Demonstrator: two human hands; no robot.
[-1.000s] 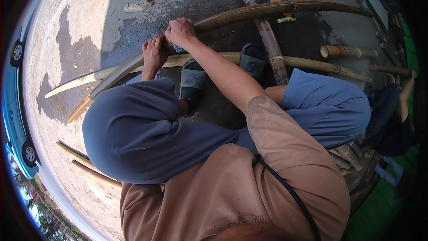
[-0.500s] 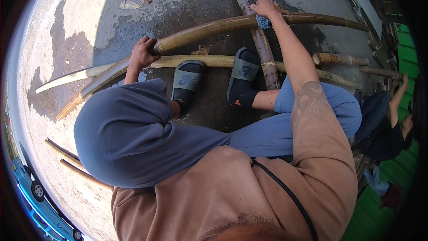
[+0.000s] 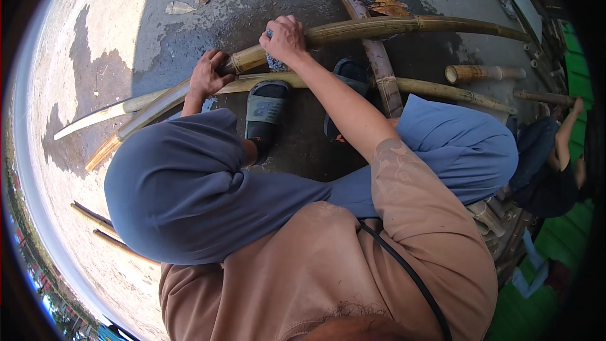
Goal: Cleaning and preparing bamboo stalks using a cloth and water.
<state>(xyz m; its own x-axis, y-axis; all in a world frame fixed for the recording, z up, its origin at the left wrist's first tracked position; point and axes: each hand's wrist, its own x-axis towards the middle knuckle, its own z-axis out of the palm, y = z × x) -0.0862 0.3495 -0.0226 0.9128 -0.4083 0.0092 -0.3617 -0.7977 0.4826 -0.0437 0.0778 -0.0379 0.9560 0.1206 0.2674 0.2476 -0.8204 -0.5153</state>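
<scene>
A long, curved bamboo pole point(image 3: 353, 30) runs across in front of me, bowing away at the right. My left hand point(image 3: 207, 76) grips it left of the middle, fingers wrapped round it at a joint. Just right of that, my right hand point(image 3: 285, 39) is closed on a blue-grey scrubbing cloth point(image 3: 275, 63), pressed around the same pole. The cloth hangs down on the near side; its upper part is hidden by my fingers. Beneath, a thicker bamboo length point(image 3: 372, 44) lies crosswise under the pole. A second long bamboo pole point(image 3: 429, 90) lies nearer my feet.
My sandalled feet point(image 3: 265, 110) stand close behind the poles. A short bamboo piece point(image 3: 483, 74) lies at the right, near another person point(image 3: 549, 170). Dry leaves point(image 3: 388, 5) lie on the wet concrete point(image 3: 214, 31). Thin bamboo strips point(image 3: 95, 218) lie at the left.
My right hand has slid left along the pole with the cloth, from beyond the crosswise bamboo to beside my left hand. The left hand keeps its grip, shifted slightly right.
</scene>
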